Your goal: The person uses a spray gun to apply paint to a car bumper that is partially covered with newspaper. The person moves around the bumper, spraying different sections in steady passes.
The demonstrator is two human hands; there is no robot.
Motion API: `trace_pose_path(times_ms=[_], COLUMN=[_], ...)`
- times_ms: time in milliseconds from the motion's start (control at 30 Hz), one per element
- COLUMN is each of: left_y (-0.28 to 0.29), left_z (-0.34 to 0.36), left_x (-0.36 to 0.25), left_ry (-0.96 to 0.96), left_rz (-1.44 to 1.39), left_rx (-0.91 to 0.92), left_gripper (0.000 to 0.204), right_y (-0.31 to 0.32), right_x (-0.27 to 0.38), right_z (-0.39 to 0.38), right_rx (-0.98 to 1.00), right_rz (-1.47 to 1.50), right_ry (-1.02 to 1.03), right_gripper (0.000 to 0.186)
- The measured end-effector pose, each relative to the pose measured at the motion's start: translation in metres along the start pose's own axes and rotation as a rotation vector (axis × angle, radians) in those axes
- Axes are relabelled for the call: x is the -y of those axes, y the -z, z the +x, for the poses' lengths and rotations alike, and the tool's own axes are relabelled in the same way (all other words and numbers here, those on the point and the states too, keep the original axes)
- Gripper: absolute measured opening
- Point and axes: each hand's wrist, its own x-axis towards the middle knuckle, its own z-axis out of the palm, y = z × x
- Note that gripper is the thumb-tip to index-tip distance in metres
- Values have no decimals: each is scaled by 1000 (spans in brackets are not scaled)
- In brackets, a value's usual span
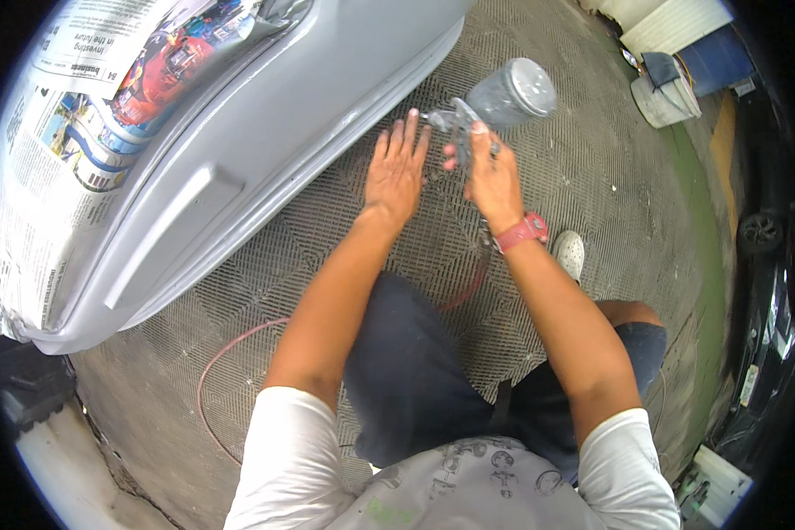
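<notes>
Spraying the grey panel (331, 97) at ten o'clock seems the step in hand, perhaps with a nozzle check. The spray gun (496, 99) sits at one o'clock, the right hand (493, 184) clamped round it; the left hand (394, 178), fingers out flat, is just beside the nozzle (436, 119), contact unclear. Next calls for clearing that hand, then aiming at the panel
</notes>
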Motion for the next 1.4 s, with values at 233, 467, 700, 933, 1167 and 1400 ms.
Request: trace_pose_path(times_ms=[233,467,700,933,1167,1400], left_y=[3,-7,-2,-5,-42,-52], left_z=[66,43,-3,51,95,69], left_x=[-34,-25,-43,-73,-100,-211], left_ry=[414,550,707,874,741,1307], left_rz=[-351,-308,-333,-397,-288,-1830], left_rx=[181,203,72,-75,-25,-568], left_gripper=[89,82,85,97,83,47], right_y=[78,87,77,70,79,74], right_x=[45,48,30,-4,-44,-66], right_z=[-21,-27,0,59,111,117], right_rx=[200,275,328,251,492,713], right_rz=[-259,-82,45,118,213,285], right_ry=[19,-50,-99,-117,-50,-157], right_gripper=[64,60,57,58,55,56])
